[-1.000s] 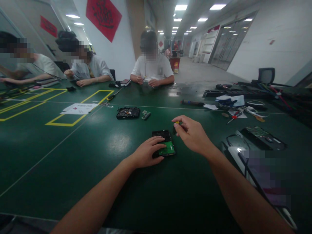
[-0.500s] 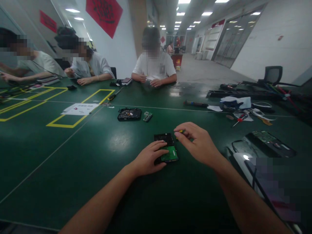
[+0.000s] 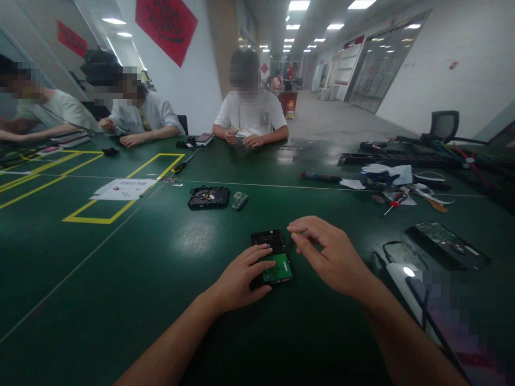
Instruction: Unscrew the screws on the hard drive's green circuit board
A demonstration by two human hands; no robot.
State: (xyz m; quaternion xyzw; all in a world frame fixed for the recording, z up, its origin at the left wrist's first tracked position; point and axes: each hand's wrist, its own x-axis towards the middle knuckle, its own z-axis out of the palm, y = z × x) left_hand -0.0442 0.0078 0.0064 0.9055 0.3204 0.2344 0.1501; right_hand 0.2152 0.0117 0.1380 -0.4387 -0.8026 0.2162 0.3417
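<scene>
A hard drive (image 3: pixel 280 269) with a green circuit board on its near half and a black body on its far half lies on the green table in front of me. Across its left side rests my left hand (image 3: pixel 243 273), fingers on top and thumb by the near edge, holding it. Just right of the drive's far end, my right hand (image 3: pixel 322 252) is raised with thumb and fingers pinched on a small yellow thing (image 3: pixel 296 232). Most of that yellow thing is hidden by the fingers, so its kind does not show.
Farther off lie an opened black drive casing (image 3: pixel 209 198) and a small circuit board (image 3: pixel 240 201). To the right are another drive (image 3: pixel 446 244), a red screwdriver (image 3: pixel 396 201) and gloves (image 3: pixel 388 174). A yellow-black screwdriver (image 3: pixel 179 165) lies by a paper sheet (image 3: pixel 123 188). Several people sit across the table.
The whole view has tilted up slightly, so the table things sit lower. My left hand stays on the hard drive. In my right hand, less of the yellow thing shows.
</scene>
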